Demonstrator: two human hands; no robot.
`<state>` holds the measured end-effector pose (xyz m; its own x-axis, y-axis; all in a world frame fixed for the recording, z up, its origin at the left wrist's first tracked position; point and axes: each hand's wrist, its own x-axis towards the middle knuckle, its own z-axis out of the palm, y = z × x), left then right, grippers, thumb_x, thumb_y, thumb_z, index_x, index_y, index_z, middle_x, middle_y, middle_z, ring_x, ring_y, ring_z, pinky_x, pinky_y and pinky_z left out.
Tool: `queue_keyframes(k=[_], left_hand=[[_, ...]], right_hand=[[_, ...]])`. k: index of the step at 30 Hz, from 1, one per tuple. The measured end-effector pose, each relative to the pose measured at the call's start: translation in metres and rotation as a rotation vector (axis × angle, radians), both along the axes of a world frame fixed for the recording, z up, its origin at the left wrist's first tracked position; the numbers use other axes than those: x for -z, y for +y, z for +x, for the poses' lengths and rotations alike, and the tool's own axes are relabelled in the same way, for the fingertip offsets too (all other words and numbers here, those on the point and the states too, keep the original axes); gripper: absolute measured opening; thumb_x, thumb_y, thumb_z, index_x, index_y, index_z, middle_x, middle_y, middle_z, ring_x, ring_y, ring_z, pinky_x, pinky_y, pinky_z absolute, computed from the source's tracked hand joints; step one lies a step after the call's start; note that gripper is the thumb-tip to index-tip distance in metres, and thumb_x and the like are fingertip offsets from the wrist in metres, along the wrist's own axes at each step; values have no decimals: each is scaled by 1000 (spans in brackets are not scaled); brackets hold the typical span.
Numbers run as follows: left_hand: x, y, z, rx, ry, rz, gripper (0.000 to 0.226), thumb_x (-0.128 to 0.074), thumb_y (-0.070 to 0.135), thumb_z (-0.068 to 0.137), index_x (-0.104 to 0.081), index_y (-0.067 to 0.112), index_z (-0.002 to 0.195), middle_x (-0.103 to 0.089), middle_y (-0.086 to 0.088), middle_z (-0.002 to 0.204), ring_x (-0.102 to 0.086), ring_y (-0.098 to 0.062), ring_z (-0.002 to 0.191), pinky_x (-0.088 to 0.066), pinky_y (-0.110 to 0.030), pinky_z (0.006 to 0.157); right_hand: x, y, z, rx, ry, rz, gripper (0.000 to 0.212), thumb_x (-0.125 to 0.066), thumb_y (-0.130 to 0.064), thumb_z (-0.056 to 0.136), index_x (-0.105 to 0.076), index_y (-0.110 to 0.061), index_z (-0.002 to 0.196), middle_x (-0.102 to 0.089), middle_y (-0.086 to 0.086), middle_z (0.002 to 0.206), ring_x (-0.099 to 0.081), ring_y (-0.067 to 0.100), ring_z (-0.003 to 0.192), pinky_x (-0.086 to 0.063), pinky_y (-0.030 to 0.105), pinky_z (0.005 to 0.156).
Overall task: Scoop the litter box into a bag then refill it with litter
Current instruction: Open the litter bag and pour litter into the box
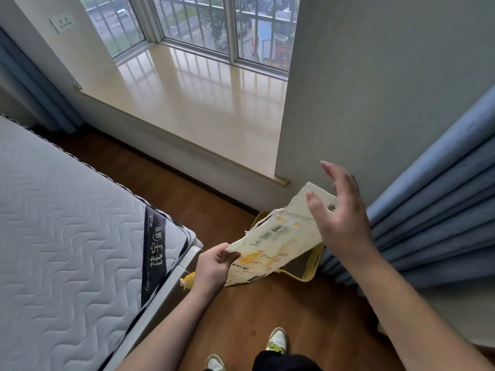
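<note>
Left hand point(214, 266) is pinching the lower edge of the litter bag point(278, 245), thumb on top, fingers curled under. Right hand point(340, 207) is loose, fingers spread, right by the bag's top corner near the handle cutout, though I can't tell if it's actually touching. The bag hangs limp and tilted, print smeared and unreadable. It covers most of the yellow litter box point(310, 266) on the floor point(241, 317), so only the rim and a bit of the inside show; can't see what's in it. Box sits in the corner between the wall point(375, 89) and curtain point(434, 223). Mattress point(67, 223) crowds the left, leaving a narrow strip of floor. Shoes point(277, 341) are cut off at the bottom.
</note>
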<state>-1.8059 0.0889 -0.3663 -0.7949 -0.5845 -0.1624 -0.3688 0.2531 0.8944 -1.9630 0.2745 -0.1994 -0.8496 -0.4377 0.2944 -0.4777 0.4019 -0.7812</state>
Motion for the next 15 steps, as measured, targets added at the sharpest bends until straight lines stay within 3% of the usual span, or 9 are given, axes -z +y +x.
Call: queue_keyframes(k=[2,4,7,11,13,15], left_hand=[[-1,-2,0,9,-20,-83,30,-73,18,85,-59,28,61,-58,21,54,-50,1,54,-35,-15,52],[2,-3,1,-3,-34,-114,30,-74,19,84,-58,25,60,-56,16,52,-47,-2,53,-35,-20,53],[5,-1,4,-31,-25,-125,24,-70,25,82,-59,20,62,-53,11,51,-42,-6,51,-37,-30,55],[4,4,3,-50,-40,-109,23,-69,28,80,-60,16,63,-57,4,54,-44,-12,55,-42,-38,57],[3,8,2,-51,-71,-100,21,-71,23,83,-64,14,66,-62,0,59,-50,-15,58,-44,-38,59],[1,13,3,-67,-84,-96,18,-70,17,83,-66,19,65,-65,4,61,-54,-10,60,-44,-36,59]], right_hand=[[-5,-14,24,-136,185,-67,44,-55,-20,92,-46,-11,133,-47,-4,131,-42,5,124,-33,19,105],[2,-32,44,-327,233,-40,41,-53,-18,92,-48,-10,132,-52,1,132,-46,11,126,-34,26,107],[33,-61,61,-457,255,224,44,-53,-14,89,-50,-13,134,-55,2,131,-50,18,121,-34,30,106],[69,-81,59,-527,335,691,45,-50,-3,82,-54,-12,126,-59,5,118,-53,23,115,-11,31,116],[70,-85,58,-507,450,895,26,-48,-7,82,-59,-13,104,-64,6,99,-59,27,101,-17,37,116],[65,-89,58,-540,523,1040,18,-46,-13,87,-60,-14,98,-64,6,96,-57,28,97,-23,41,112]])
